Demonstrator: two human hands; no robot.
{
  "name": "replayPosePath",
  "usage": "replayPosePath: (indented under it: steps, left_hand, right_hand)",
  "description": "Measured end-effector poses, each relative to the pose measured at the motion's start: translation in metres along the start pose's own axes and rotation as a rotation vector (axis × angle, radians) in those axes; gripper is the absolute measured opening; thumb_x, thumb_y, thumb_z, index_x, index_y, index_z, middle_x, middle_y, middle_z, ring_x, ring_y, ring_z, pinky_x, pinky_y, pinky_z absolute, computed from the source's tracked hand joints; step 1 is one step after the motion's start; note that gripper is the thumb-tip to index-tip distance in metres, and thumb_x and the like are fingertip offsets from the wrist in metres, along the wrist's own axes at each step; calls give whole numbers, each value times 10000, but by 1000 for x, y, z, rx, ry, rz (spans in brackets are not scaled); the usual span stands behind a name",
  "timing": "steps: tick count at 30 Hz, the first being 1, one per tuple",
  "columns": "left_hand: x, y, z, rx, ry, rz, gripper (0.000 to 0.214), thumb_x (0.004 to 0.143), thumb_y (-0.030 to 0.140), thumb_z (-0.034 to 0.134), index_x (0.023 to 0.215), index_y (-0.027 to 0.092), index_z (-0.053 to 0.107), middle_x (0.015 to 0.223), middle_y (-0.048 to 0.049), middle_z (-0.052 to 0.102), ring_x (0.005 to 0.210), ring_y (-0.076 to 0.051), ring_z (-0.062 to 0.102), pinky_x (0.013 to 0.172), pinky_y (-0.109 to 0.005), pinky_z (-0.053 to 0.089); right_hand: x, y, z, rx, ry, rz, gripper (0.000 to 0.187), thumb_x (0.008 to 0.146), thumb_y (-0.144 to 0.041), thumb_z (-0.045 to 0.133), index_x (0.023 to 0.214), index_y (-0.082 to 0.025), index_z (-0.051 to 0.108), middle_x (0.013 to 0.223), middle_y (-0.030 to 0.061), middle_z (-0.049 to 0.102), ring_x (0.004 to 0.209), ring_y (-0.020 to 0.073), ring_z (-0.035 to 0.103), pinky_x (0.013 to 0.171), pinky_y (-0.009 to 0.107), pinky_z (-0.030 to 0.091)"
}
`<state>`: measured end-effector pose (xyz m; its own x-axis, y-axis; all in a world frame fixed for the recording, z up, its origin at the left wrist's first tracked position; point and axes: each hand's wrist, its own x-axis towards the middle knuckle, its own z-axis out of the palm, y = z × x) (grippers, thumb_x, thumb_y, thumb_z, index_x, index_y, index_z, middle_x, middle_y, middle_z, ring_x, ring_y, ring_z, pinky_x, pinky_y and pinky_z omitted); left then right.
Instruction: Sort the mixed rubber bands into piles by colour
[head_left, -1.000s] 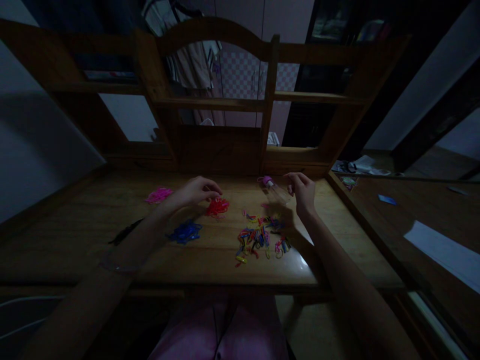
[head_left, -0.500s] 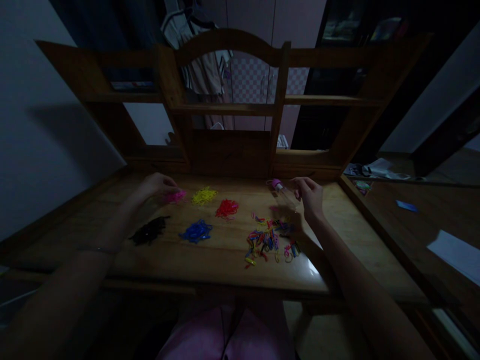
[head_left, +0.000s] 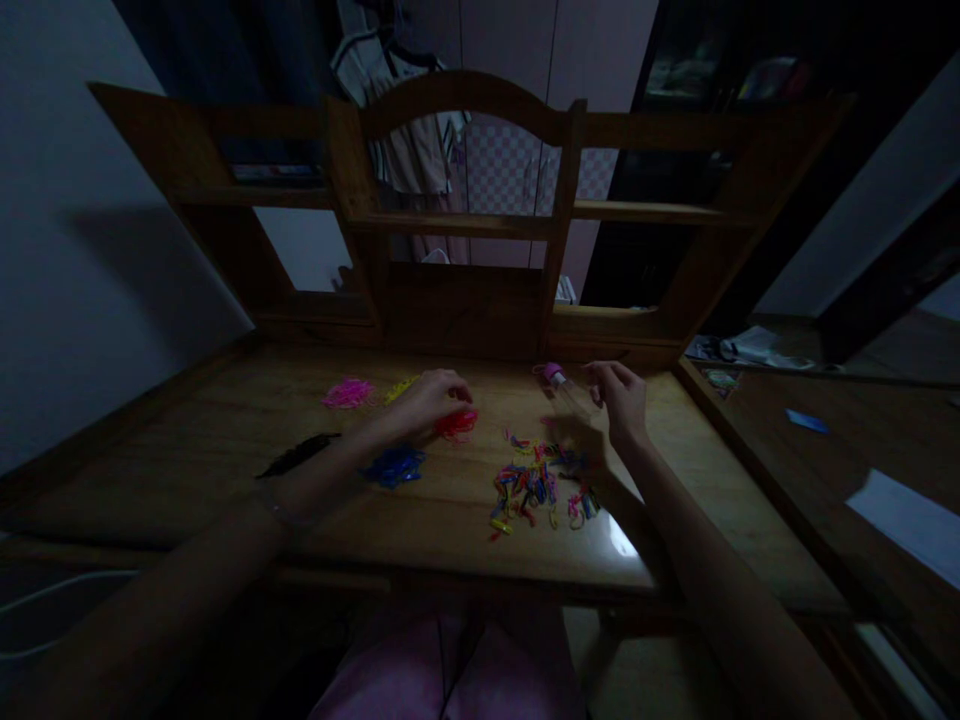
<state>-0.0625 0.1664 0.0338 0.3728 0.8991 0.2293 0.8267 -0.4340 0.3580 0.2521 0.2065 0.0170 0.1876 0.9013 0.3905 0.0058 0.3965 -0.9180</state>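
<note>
My left hand (head_left: 439, 397) is over the red rubber bands (head_left: 454, 428), fingers bent and pinched together; what they hold, if anything, is too small to make out. My right hand (head_left: 621, 398) hovers at the right beside a clear bottle with a purple cap (head_left: 553, 371), which lies on its side. Its thumb and fingers are drawn together, their contents unclear. Below it spreads a heap of mixed-colour bands (head_left: 529, 482). Around my left arm are piles of pink bands (head_left: 349, 393), yellow bands (head_left: 400, 388), blue bands (head_left: 394, 467) and black bands (head_left: 300, 454), some partly covered.
The wooden desk (head_left: 450, 545) has a shelf frame (head_left: 471, 226) along its back. A side surface at the right bears a white paper sheet (head_left: 907, 518) and a small blue packet (head_left: 807, 420). The room is dim.
My left hand has moved right, from the pink bands to the red ones, uncovering the pink pile. My right hand stays near the bottle. The view has shifted slightly.
</note>
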Motion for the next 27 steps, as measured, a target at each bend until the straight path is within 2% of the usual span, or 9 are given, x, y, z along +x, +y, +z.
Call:
replayPosePath:
  steps: [4, 9, 13, 17, 21, 24, 27]
  left_hand:
    - [7, 4, 14, 133, -62, 23, 167, 783, 331, 665, 814, 187, 744, 854, -66, 671, 861, -215, 597, 749, -292, 419]
    - [12, 3, 14, 151, -140, -31, 186, 784, 346, 657, 767, 178, 735, 823, -68, 671, 838, -213, 600, 737, -289, 408]
    - [16, 3, 5, 74, -140, -57, 221, 789, 388, 650, 793, 183, 733, 866, -62, 675, 866, -207, 609, 736, -275, 418]
    - [16, 9, -18, -20, -137, -120, 216, 808, 370, 621, 842, 174, 706, 837, -42, 689, 797, -182, 624, 689, -256, 423]
    - [2, 19, -32, -114, -217, -29, 185, 826, 321, 600, 908, 187, 698, 863, -26, 707, 815, -167, 634, 713, -240, 425]
    - [-15, 23, -23, -120, -329, 20, 184, 835, 303, 591, 938, 194, 697, 872, -25, 702, 795, -167, 624, 697, -241, 419]
    - [-30, 25, -7, -48, -302, 57, 140, 844, 275, 585, 905, 189, 678, 910, -41, 683, 845, -185, 601, 734, -262, 414]
  right_hand:
    - [2, -1, -1, 16, 13, -8, 200, 768, -322, 590, 745, -150, 690, 619, -29, 538, 431, 70, 411, 402, 222, 258]
    - [2, -2, 1, 29, 6, -9, 190, 772, -314, 589, 740, -152, 683, 609, -27, 540, 434, 73, 408, 403, 223, 256]
    - [2, -3, 2, 20, 7, -5, 186, 768, -303, 586, 743, -148, 686, 603, -27, 539, 437, 74, 413, 410, 222, 272]
    - [1, -4, 2, 11, 16, -6, 204, 767, -318, 585, 740, -144, 688, 629, -21, 553, 434, 71, 419, 408, 222, 272]
    - [0, -5, 3, 12, 11, -5, 201, 766, -317, 585, 736, -147, 688, 640, -19, 558, 439, 71, 422, 409, 221, 274]
    - [-1, -6, 4, 5, 10, 1, 197, 764, -318, 591, 730, -149, 687, 617, -26, 541, 435, 72, 412, 411, 224, 275]
    - [-1, -5, 4, -12, -1, 2, 208, 766, -332, 590, 726, -152, 685, 596, -30, 534, 438, 76, 408, 418, 228, 281]
